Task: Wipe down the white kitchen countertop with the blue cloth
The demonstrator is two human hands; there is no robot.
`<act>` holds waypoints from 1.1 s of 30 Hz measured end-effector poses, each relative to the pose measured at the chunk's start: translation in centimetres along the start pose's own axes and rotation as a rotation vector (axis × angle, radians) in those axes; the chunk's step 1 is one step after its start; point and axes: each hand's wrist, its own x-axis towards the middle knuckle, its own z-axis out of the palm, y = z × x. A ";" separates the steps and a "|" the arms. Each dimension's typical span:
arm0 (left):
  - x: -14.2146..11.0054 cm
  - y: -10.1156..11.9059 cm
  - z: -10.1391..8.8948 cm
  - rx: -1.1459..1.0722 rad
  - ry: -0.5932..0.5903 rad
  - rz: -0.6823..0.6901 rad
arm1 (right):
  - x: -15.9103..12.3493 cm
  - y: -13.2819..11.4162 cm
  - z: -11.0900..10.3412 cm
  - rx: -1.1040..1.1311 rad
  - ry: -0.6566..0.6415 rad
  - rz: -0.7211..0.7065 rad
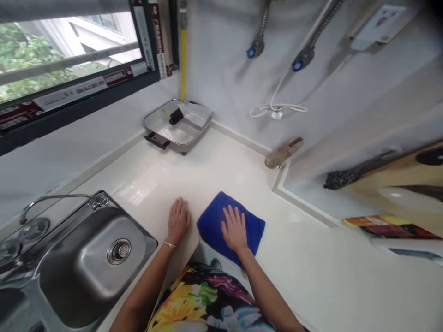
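A blue cloth (211,221) lies spread on the white countertop (308,258), its near edge reaching the counter's front. My right hand (235,229) rests flat on top of it, fingers stretched out and slightly apart. To the left of the cloth, my left hand (179,219) lies palm down on the bare counter, holding nothing. Its fingers are extended, and a bracelet circles that wrist. A gap of counter separates the left hand from the cloth.
A stainless steel sink (138,230) with a faucet (58,197) is on the left. An electric pan with a glass lid (162,122) stands in the back corner. A brownish object (284,153) sits by the wall ledge. Colourful packaging (391,226) is at the right.
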 end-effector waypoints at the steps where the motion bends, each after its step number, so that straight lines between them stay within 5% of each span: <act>1: 0.0 0.0 0.2 0.016 -0.007 0.011 | -1.1 1.3 0.0 -0.012 0.011 0.070; 12: 0.3 0.9 0.0 0.004 -0.022 0.028 | -19.8 15.2 -1.1 -0.134 0.181 0.743; 16: 0.2 1.2 0.0 -0.042 -0.042 0.008 | -22.1 17.4 -1.1 -0.167 0.250 0.879; 21: 0.2 1.3 0.1 -0.020 -0.063 0.019 | -16.2 18.0 -0.3 -0.228 0.323 1.052; 24: 0.2 1.4 0.1 0.016 -0.067 0.035 | -9.9 16.0 0.4 -0.194 0.308 0.962; 29: 0.2 1.6 0.1 0.043 -0.074 0.014 | 1.0 7.6 1.1 -0.011 0.174 0.622; 33: 0.3 1.9 -0.1 0.075 -0.085 -0.013 | 5.7 -0.8 0.7 0.163 0.112 0.309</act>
